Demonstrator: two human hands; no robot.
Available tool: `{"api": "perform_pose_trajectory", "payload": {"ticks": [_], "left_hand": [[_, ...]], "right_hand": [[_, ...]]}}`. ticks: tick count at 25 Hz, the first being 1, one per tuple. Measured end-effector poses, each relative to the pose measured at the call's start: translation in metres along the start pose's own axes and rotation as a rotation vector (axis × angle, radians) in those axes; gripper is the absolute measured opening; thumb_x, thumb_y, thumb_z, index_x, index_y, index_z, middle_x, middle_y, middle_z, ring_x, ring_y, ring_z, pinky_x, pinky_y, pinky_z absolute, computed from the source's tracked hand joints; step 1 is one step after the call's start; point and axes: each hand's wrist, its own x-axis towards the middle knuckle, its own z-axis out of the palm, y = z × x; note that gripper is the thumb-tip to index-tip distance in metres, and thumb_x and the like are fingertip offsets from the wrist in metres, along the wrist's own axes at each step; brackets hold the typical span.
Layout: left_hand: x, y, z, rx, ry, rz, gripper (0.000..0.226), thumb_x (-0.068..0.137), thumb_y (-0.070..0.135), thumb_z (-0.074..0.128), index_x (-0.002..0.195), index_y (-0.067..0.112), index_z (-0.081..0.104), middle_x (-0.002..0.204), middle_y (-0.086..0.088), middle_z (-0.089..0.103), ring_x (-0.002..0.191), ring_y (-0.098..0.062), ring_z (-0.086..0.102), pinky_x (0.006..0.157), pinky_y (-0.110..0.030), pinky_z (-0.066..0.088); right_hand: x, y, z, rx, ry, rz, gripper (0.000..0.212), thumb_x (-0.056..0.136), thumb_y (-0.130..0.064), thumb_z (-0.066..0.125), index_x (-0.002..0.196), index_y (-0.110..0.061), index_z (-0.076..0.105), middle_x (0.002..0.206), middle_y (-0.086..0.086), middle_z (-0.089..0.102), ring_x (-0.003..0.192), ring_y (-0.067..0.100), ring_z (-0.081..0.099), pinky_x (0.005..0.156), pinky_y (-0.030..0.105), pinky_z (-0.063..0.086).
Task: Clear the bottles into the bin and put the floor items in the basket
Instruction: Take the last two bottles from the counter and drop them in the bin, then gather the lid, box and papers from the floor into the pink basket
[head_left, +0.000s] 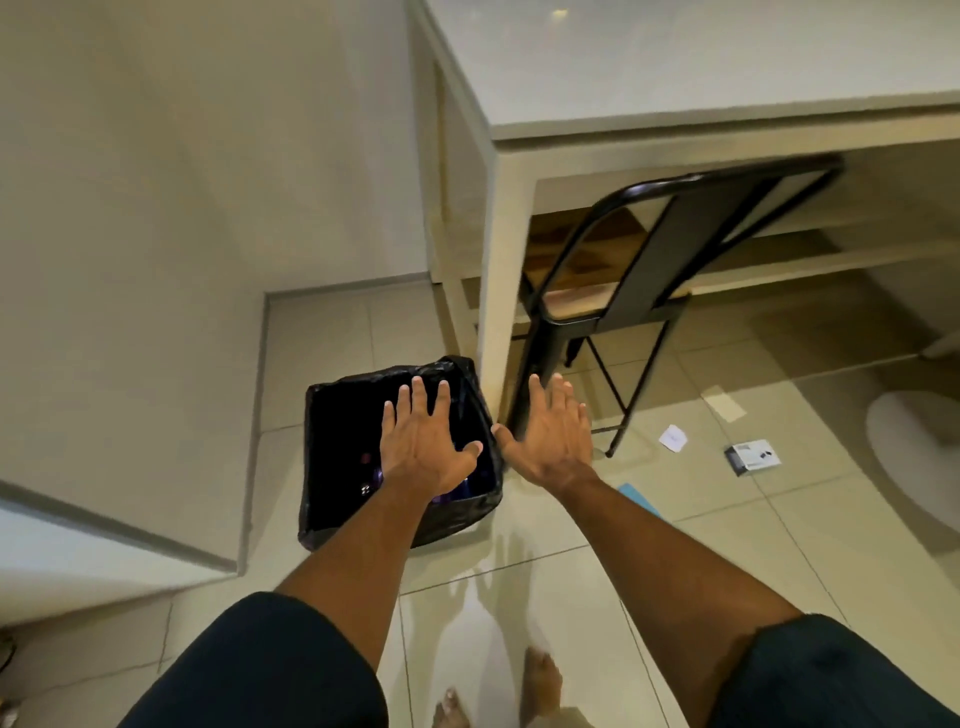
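Observation:
A square bin lined with a black bag stands on the floor beside the table leg. Faint glints inside it look like bottles, mostly hidden in the dark. My left hand hovers over the bin's mouth, fingers spread, holding nothing. My right hand is just right of the bin, also spread and empty. On the floor to the right lie a small boxed item, a scrap of white paper, a paper slip and a blue flat object partly behind my right forearm.
A white table fills the upper right, with a black metal chair tucked under it. A wall corner closes the left side. A pale round rug edge lies far right. My bare feet stand on the tiled floor.

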Motion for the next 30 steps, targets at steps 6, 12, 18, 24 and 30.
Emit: {"api": "perform_pose_trajectory", "payload": {"ticks": [6, 12, 18, 24, 30], "left_hand": [[-0.008, 0.100, -0.007, 0.039, 0.025, 0.164, 0.097, 0.084, 0.070, 0.043, 0.158, 0.022, 0.002, 0.165, -0.016, -0.001, 0.152, -0.033, -0.001, 0.122, -0.050, 0.004], [-0.030, 0.231, 0.008, 0.050, 0.008, 0.257, 0.098, 0.084, 0.072, 0.043, 0.158, 0.022, -0.001, 0.165, -0.015, -0.003, 0.152, -0.032, -0.001, 0.122, -0.048, 0.003], [-0.049, 0.383, 0.017, 0.028, 0.019, 0.319, 0.099, 0.084, 0.070, 0.047, 0.157, 0.024, -0.001, 0.165, -0.014, -0.003, 0.152, -0.030, -0.002, 0.122, -0.047, 0.001], [-0.039, 0.492, 0.020, 0.062, 0.026, 0.406, 0.097, 0.085, 0.069, 0.045, 0.158, 0.024, -0.001, 0.165, -0.014, -0.004, 0.152, -0.030, -0.003, 0.123, -0.048, 0.003], [-0.003, 0.577, 0.042, 0.055, -0.016, 0.492, 0.098, 0.085, 0.070, 0.046, 0.157, 0.024, -0.002, 0.165, -0.014, -0.004, 0.152, -0.032, -0.003, 0.121, -0.048, 0.003]], "right_hand": [[-0.031, 0.085, -0.037, 0.033, 0.092, 0.146, 0.091, 0.086, -0.064, 0.047, 0.157, -0.018, 0.012, 0.165, 0.015, 0.007, 0.153, 0.031, 0.006, 0.122, 0.051, 0.012], [-0.067, 0.212, -0.076, 0.051, 0.116, 0.254, 0.091, 0.088, -0.064, 0.046, 0.158, -0.018, 0.010, 0.165, 0.015, 0.005, 0.153, 0.031, 0.004, 0.122, 0.051, 0.010], [-0.097, 0.346, -0.123, 0.032, 0.139, 0.310, 0.092, 0.087, -0.067, 0.044, 0.157, -0.019, 0.011, 0.165, 0.014, 0.007, 0.153, 0.031, 0.005, 0.121, 0.052, 0.010], [-0.105, 0.448, -0.159, 0.030, 0.169, 0.412, 0.090, 0.088, -0.069, 0.041, 0.157, -0.020, 0.012, 0.166, 0.013, 0.006, 0.153, 0.031, 0.004, 0.121, 0.052, 0.010], [-0.079, 0.529, -0.178, 0.016, 0.160, 0.488, 0.093, 0.086, -0.072, 0.041, 0.158, -0.022, 0.008, 0.166, 0.011, 0.002, 0.153, 0.031, 0.002, 0.121, 0.051, 0.009]]}}
